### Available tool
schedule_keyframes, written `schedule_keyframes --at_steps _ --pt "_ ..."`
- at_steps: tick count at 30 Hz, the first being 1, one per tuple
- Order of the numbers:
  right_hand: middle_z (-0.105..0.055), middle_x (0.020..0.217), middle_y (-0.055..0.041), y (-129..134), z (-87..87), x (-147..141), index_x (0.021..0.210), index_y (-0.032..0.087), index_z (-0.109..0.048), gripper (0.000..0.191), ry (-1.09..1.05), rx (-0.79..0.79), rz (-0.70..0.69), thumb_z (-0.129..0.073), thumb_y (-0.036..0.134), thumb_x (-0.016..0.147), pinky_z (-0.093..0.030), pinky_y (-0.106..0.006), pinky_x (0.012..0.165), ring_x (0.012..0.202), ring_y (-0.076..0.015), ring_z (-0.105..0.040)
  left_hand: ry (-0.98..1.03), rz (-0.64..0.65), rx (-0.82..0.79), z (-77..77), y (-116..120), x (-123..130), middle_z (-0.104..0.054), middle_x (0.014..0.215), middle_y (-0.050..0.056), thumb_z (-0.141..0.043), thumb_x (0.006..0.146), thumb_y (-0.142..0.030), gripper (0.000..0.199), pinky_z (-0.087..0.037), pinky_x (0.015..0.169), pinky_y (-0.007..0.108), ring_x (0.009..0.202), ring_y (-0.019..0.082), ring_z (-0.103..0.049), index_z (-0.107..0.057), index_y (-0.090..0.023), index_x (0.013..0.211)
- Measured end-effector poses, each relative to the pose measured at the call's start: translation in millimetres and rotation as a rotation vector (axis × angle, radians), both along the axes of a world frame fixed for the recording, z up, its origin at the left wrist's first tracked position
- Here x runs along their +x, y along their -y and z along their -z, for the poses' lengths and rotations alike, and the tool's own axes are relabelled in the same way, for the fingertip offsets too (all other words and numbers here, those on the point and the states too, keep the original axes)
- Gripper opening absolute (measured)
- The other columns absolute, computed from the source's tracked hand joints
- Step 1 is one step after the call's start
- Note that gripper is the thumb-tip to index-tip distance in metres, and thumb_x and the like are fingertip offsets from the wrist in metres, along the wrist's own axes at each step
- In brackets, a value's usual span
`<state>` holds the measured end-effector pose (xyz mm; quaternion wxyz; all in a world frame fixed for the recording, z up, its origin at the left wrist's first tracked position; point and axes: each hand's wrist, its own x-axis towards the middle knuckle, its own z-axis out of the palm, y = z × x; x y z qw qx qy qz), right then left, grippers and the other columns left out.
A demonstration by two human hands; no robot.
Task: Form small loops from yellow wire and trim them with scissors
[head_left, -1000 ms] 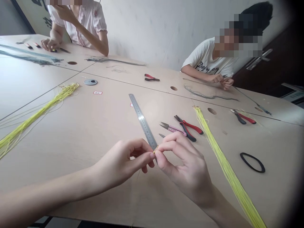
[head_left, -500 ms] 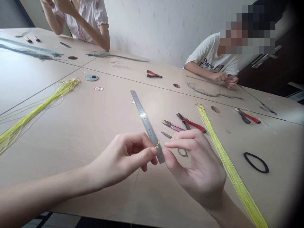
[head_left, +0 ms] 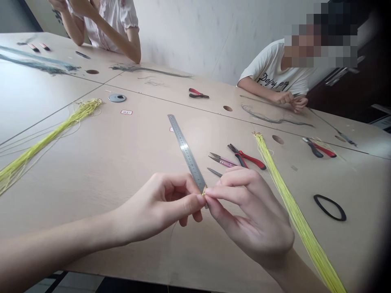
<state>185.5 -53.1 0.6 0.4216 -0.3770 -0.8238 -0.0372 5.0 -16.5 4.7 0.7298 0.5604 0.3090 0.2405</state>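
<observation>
**Beige table [head_left: 106, 162], one tiny pinch**

So the table's near edge runs low across the view, and a wide stretch of top spreads left, out to the left yellow bundle [head_left: 51, 140].

Big change is the right hand [head_left: 250, 211]: half a second ago its thumb and finger stood apart, now they're pinched narrow on the yellow thread [head_left: 204, 190], right up against the left hand [head_left: 168, 199], which has the same thread nipped between thumb and fingers, same as before.

Right side's tighter: the right yellow bundle [head_left: 287, 199] slants down just beside that wrist. The steel ruler [head_left: 186, 152] runs away from the pinch, its near end partly covered by fingers.

Red-and-black pliers [head_left: 253, 160] and pink snips [head_left: 224, 162] sit just past the right knuckles, and a dark blade [head_left: 214, 172] pokes out nearer; the ring handle that showed earlier is hidden now.

Smallest bit: the thread's gold-coloured tip, at the fingertips over the ruler's near end.
</observation>
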Motion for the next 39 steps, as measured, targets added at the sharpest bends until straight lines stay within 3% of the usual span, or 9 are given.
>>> schedule_keyframes --at_steps 8,13,18,23,29,39 --pt "-0.053 0.078 -0.0052 0.3 1.7 -0.2 0.082 0.015 -0.058 0.009 0.008 -0.068 -0.064 -0.058 0.006 0.082 -0.049 -0.038 0.064 0.072 -0.0168 -0.055 -0.032 0.053 0.038 -0.4 -0.5 -0.1 -0.058 0.061 -0.005 -0.063 0.08 -0.018 0.014 -0.042 0.053 0.015 0.056 0.006 -0.05 -0.058 -0.016 0.067" --pt "-0.052 0.076 -0.0026 1.2 1.5 -1.0 0.081 0.017 -0.054 0.011 0.007 -0.098 -0.059 -0.055 0.006 0.082 -0.048 -0.033 0.063 0.073 -0.0158 -0.055 -0.138 0.066 0.218 -3.3 1.8 -1.1 -0.058 0.062 -0.005 -0.057 0.083 -0.02 0.016 -0.041 0.054 0.017 0.057 0.007 -0.05 -0.059 -0.017 0.068" --pt "-0.049 0.074 -0.0005 2.9 -2.0 -4.5 0.076 0.018 -0.051 0.013 -0.128 -0.25 -0.055 -0.053 0.006 0.077 -0.046 -0.028 0.059 0.07 -0.0133 -0.053 -0.156 0.002 0.352 -3.0 5.9 -1.1 -0.06 0.064 -0.003 -0.053 0.085 -0.024 0.019 -0.042 0.058 0.02 0.061 0.009 -0.053 -0.059 -0.017 0.068" --pt "-0.048 0.071 0.0002 5.7 -7.1 -5.2 0.074 0.018 -0.051 0.014 -0.3 -0.359 -0.11 -0.05 0.003 0.075 -0.045 -0.029 0.058 0.068 -0.0128 -0.051 -0.15 -0.046 0.368 -0.5 6.7 0.3 -0.061 0.062 -0.003 -0.054 0.084 -0.026 0.02 -0.04 0.053 0.02 0.055 0.008 -0.049 -0.058 -0.018 0.067" --pt "-0.053 0.071 -0.0007 4.2 -7.0 -5.2 0.079 0.014 -0.06 0.009 -0.277 -0.344 -0.07 -0.056 0.005 0.077 -0.045 -0.026 0.059 0.069 -0.0111 -0.052 -0.134 -0.069 0.362 -0.5 6.7 0.7 -0.063 0.065 -0.002 -0.054 0.085 -0.029 0.02 -0.041 0.051 0.019 0.057 0.008 -0.049 -0.06 -0.018 0.07" --pt "-0.052 0.073 0.0018 5.0 -3.2 -4.4 0.077 0.017 -0.056 0.011 -0.254 -0.383 -0.064 -0.056 0.008 0.081 -0.045 -0.025 0.059 0.068 -0.0094 -0.052 -0.198 -0.055 0.41 0.5 7.7 0.8 -0.065 0.067 -0.002 -0.053 0.085 -0.026 0.017 -0.04 0.049 0.019 0.061 0.011 -0.055 -0.06 -0.019 0.071"
